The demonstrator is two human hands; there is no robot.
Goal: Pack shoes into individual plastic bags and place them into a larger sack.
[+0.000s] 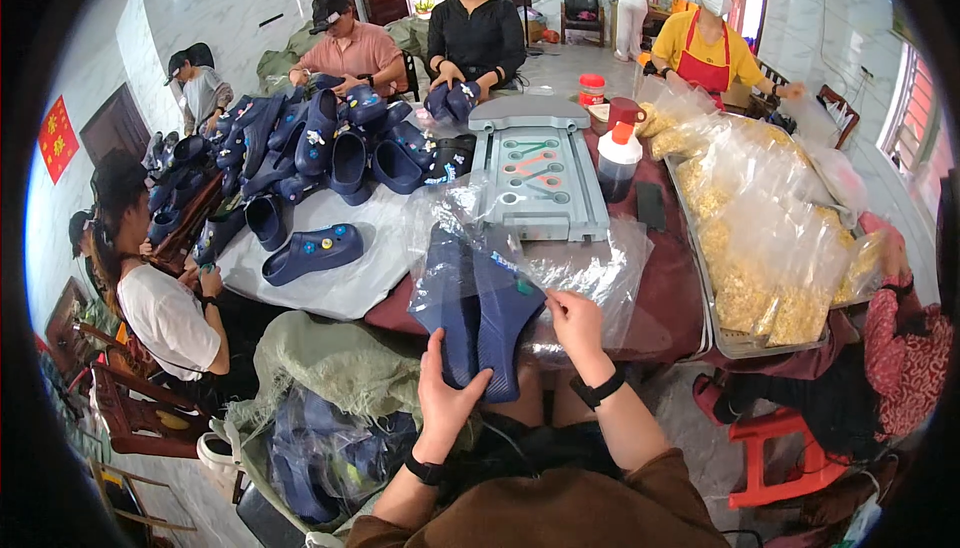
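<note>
Left hand [448, 398] is gripping navy foam clogs [455, 308] at near end — long axes pointing away — right hand [580, 328] is pinching clear plastic bag [428, 286].

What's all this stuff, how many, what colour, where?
Table: one, maroon cover, middle
Clog pile: many, navy, table's left
Plastic case: one, grey, on table
Bottle: one, orange cap, right of case
Tray: one, silver, right
Packets: many, yellow inside, on tray
Stool: one, red, lower right
Sack: one, green, lower left
People: several, mixed clothes, around room
Held clogs: two, navy, front middle
Bag: one, clear, around these
Left hand: one, bare, gripping clogs
Right hand: one, bare, pinching bag
</note>
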